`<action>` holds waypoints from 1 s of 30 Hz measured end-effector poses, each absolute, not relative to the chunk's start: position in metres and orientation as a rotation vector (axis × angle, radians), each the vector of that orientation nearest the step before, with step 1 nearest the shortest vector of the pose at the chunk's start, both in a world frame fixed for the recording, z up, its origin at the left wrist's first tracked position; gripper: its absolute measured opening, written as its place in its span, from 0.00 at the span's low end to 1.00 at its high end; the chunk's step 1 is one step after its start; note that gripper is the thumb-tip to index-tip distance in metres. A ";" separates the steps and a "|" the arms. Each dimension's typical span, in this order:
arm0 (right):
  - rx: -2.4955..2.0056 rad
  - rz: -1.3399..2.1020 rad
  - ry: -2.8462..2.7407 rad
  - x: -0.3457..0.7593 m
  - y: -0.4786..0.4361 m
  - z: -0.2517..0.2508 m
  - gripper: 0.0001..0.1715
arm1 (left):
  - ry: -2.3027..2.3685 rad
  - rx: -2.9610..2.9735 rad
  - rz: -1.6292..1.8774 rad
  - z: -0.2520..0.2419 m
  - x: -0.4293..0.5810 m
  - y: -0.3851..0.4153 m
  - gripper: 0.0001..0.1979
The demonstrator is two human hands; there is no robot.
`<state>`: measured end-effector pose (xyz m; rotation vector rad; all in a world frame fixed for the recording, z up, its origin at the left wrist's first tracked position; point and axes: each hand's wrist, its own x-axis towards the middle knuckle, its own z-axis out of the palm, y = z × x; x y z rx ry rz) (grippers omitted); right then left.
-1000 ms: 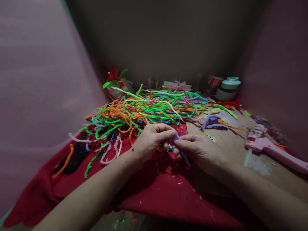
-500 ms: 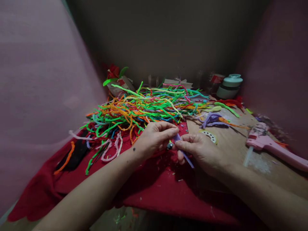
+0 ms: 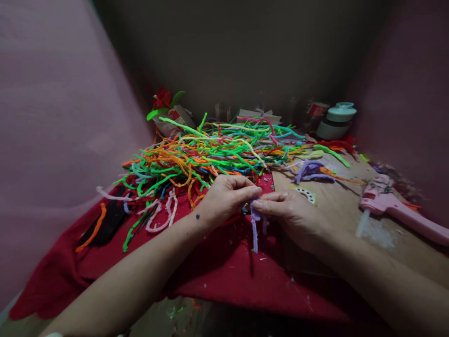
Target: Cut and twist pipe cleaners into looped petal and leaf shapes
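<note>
My left hand (image 3: 226, 199) and my right hand (image 3: 293, 213) meet fingertip to fingertip over a red cloth (image 3: 224, 271). Both pinch the top of a short purple pipe cleaner (image 3: 254, 229), whose free end hangs straight down between them. Just behind the hands lies a big tangled heap of pipe cleaners (image 3: 210, 157) in green, orange, blue, pink and other colours. A few pale pink and white ones (image 3: 161, 215) lie loose to the left of my left hand.
A pink glue gun (image 3: 400, 210) lies on the wooden board (image 3: 336, 206) at the right. A small purple bundle (image 3: 308, 169) and a white perforated disc (image 3: 306, 193) sit beyond my right hand. A pale green jar (image 3: 337, 120) and a red flower (image 3: 163, 100) stand at the back.
The purple pipe cleaner has swung from slanting under my right hand to hanging straight down between both hands. The hands have barely shifted; the view tilted slightly.
</note>
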<state>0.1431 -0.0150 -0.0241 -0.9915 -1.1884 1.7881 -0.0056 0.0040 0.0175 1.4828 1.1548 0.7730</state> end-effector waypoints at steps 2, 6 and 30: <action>-1.014 1.800 -1.173 0.142 -0.016 -0.025 0.15 | 1.140 1.471 0.770 0.016 -0.004 0.003 0.10; -0.981 1.794 -1.068 0.140 -0.014 -0.024 0.12 | 1.052 1.348 0.778 0.011 -0.006 0.005 0.12; -0.846 1.631 -0.856 0.147 -0.003 -0.021 0.08 | 0.832 1.087 0.534 -0.009 -0.005 0.004 0.10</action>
